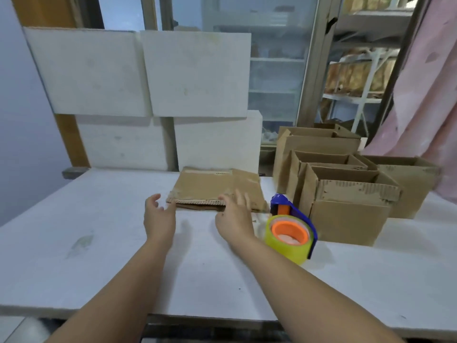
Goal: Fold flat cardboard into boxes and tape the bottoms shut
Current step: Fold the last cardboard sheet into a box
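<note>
A small stack of flat brown cardboard [207, 188] lies at the back middle of the white table [99, 243]. My left hand [158, 216] hovers open just left of the stack's near corner, fingers spread, holding nothing. My right hand [235, 214] rests open on the stack's near edge with its fingers over the top sheet. A blue tape dispenser [291, 229] with a yellowish roll and orange hub stands on the table right beside my right wrist.
Several folded brown boxes [346, 196] stand open-topped at the right of the table. White foam boxes [148, 75] are stacked behind the table. A pink curtain [420, 95] hangs at far right, with a glass cabinet and shelves behind.
</note>
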Demonstrator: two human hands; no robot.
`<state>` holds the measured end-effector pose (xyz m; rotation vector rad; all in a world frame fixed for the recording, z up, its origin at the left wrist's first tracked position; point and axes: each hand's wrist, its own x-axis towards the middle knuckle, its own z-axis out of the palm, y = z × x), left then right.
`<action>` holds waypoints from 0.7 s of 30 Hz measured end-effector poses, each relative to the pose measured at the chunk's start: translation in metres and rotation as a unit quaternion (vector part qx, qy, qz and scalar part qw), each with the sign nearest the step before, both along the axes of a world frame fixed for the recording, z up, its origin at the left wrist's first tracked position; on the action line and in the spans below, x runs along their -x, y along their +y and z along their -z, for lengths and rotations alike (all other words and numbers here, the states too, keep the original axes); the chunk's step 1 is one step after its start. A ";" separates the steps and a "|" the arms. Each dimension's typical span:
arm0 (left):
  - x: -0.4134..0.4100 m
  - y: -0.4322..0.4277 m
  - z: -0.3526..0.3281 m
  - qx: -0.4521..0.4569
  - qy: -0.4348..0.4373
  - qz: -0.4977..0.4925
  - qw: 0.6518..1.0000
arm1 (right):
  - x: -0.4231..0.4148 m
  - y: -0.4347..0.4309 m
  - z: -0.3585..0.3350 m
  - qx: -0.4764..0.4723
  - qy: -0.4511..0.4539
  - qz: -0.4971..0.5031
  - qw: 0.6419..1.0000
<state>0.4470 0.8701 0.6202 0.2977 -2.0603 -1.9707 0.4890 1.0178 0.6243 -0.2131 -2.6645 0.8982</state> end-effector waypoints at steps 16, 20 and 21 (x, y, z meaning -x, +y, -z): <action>0.090 -0.008 0.010 -0.015 -0.120 0.072 0.990 | 0.024 -0.002 0.025 -0.082 -0.038 0.050 0.995; 0.079 -0.003 0.004 -0.037 -0.107 0.081 0.990 | 0.023 -0.004 0.023 -0.112 -0.039 0.068 0.991; 0.071 -0.003 0.003 -0.048 -0.087 0.082 0.992 | 0.022 -0.005 0.023 -0.116 -0.031 0.070 0.990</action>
